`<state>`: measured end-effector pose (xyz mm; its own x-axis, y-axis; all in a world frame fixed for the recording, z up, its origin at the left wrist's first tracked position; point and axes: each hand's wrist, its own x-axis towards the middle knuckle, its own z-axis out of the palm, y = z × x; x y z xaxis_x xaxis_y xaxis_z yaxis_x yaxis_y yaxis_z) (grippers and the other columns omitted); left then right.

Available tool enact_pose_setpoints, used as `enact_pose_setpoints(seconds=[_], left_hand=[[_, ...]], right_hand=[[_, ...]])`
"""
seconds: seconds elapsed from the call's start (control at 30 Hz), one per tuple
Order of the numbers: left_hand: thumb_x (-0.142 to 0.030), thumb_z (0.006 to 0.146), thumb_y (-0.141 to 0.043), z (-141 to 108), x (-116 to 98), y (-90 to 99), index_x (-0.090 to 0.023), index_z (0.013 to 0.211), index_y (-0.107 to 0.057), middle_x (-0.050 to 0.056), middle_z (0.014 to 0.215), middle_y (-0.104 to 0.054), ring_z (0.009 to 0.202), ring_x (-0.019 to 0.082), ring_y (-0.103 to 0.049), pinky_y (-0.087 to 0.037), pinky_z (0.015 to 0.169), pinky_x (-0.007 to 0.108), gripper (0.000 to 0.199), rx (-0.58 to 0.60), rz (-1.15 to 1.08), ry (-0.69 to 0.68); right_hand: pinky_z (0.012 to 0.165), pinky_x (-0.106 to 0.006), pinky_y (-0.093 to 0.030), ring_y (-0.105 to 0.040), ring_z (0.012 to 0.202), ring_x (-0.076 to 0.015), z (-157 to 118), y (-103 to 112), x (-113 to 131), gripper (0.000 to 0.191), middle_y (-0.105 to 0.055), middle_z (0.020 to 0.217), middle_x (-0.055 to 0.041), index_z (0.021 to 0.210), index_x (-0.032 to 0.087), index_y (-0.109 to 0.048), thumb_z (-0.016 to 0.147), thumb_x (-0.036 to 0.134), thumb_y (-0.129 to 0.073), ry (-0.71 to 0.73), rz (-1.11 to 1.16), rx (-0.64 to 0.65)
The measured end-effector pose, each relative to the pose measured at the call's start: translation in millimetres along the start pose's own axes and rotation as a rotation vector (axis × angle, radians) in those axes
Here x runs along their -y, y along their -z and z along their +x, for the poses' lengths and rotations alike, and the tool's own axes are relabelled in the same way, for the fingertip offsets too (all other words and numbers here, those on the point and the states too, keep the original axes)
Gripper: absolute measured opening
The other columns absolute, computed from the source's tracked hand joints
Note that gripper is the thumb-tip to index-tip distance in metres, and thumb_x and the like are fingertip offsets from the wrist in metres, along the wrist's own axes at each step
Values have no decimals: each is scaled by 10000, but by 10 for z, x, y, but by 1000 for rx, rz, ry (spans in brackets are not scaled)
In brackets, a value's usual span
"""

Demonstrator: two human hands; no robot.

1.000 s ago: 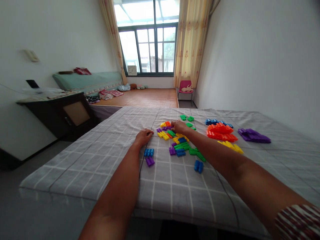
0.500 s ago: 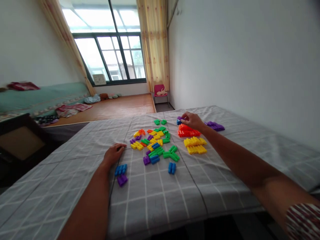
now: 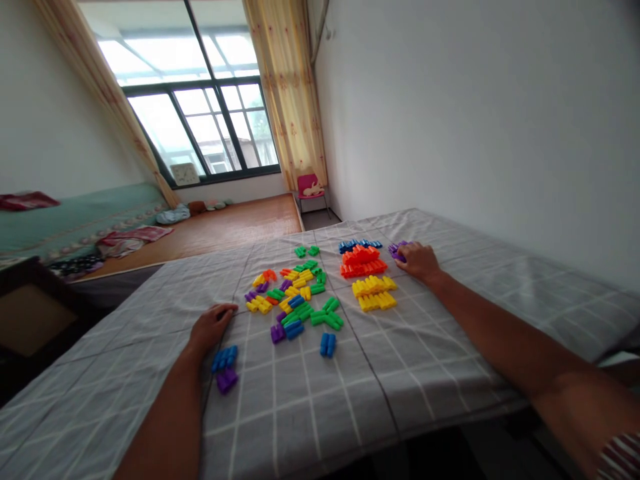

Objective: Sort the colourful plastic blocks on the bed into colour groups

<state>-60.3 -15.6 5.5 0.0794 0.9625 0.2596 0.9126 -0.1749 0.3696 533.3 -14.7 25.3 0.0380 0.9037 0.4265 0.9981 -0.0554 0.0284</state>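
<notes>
Purple blocks (image 3: 394, 249) meet the right fingers (image 3: 407, 253) (grip unclear); left fingers (image 3: 226, 310) lie relaxed.

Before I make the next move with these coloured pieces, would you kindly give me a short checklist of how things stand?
1. Left hand off the mixed pieces: ok, a strip of cloth shows between them.
2. Right hand at the purple pile: ok, fingers are at its edge.
3. Right hand's grip on a piece: cannot tell, the fingers hide it.
4. Orange pile and yellow pile each one colour: ok.
5. Mixed pieces sorted by colour: not ok, several colours lie together.
6. Near blue pair grouped with the blue row: not ok, it lies apart.
</notes>
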Motion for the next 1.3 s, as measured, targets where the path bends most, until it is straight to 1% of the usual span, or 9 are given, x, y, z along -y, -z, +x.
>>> enact_pose_setpoints(seconds=[0.17, 0.43, 0.53, 0.6, 0.7, 0.83, 1.07, 1.17, 1.3], left_hand=[[-478, 788, -410, 4, 38, -17, -240, 980, -713, 44, 1105, -696, 1032, 226, -633, -483, 911, 315, 430, -6, 20, -22], [-452, 797, -424, -17, -4, -1, -233, 1001, -708, 41, 1108, -696, 1038, 218, -624, -472, 923, 315, 412, 10, 10, 1], [-421, 809, -425, -48, -51, -3, -234, 1006, -709, 38, 1104, -695, 1034, 207, -622, -467, 927, 309, 393, 8, 5, 11], [-392, 815, -432, -60, -74, -13, -218, 1006, -715, 53, 1110, -691, 1038, 203, -621, -468, 923, 298, 384, -3, 0, 14], [-352, 824, -450, -65, -93, -34, -234, 996, -722, 39, 1091, -698, 1028, 189, -622, -465, 924, 286, 343, -18, -12, 22], [-305, 831, -463, -77, -107, -58, -226, 985, -731, 38, 1068, -703, 999, 178, -631, -468, 910, 270, 319, -29, -11, 15], [-252, 838, -482, -96, -109, -88, -213, 997, -732, 48, 1074, -699, 1005, 176, -625, -462, 913, 263, 299, -32, -22, 11], [-246, 837, -494, -88, -104, -102, -221, 984, -736, 39, 1066, -702, 1015, 173, -622, -454, 927, 258, 285, -33, -34, 11], [-253, 843, -496, -83, -106, -104, -215, 993, -738, 46, 1058, -702, 1008, 178, -626, -453, 927, 257, 287, -30, -37, 4]], right_hand=[[793, -400, -338, -493, 1021, -288, -25, -56, -17, 315, -640, 1071, -163, 998, 168, -634, 876, 423, -495, 23, -99, -46], [767, -373, -347, -496, 1022, -280, -34, -128, -83, 345, -625, 1102, -135, 1008, 188, -646, 886, 473, -496, 3, -59, -85], [761, -366, -368, -514, 1007, -276, -11, -75, -10, 390, -624, 1098, -139, 1037, 177, -640, 903, 493, -455, 22, 17, -163], [785, -364, -385, -525, 1002, -271, 48, 6, 127, 391, -630, 1084, -143, 1042, 166, -642, 918, 471, -431, 92, 89, -196], [854, -359, -397, -540, 1008, -261, 183, 173, 511, 361, -646, 1071, -139, 1062, 162, -650, 923, 420, -439, 263, 200, -169], [914, -340, -400, -561, 1017, -233, 338, 342, 1298, 314, -660, 1101, -106, 1108, 180, -649, 917, 358, -474, 514, 370, -71], [911, -289, -410, -583, 1066, -202, 434, 261, 2803, 282, -665, 1144, -94, 1121, 171, -653, 887, 223, -504, 813, 463, 160], [862, -278, -432, -612, 1040, -206, 429, 221, 3342, 281, -683, 1125, -93, 1104, 192, -667, 899, 240, -480, 832, 398, 243], [781, -317, -471, -641, 998, -269, 382, 248, 3856, 351, -690, 1098, -156, 1072, 168, -692, 890, 399, -500, 678, 243, 292]])
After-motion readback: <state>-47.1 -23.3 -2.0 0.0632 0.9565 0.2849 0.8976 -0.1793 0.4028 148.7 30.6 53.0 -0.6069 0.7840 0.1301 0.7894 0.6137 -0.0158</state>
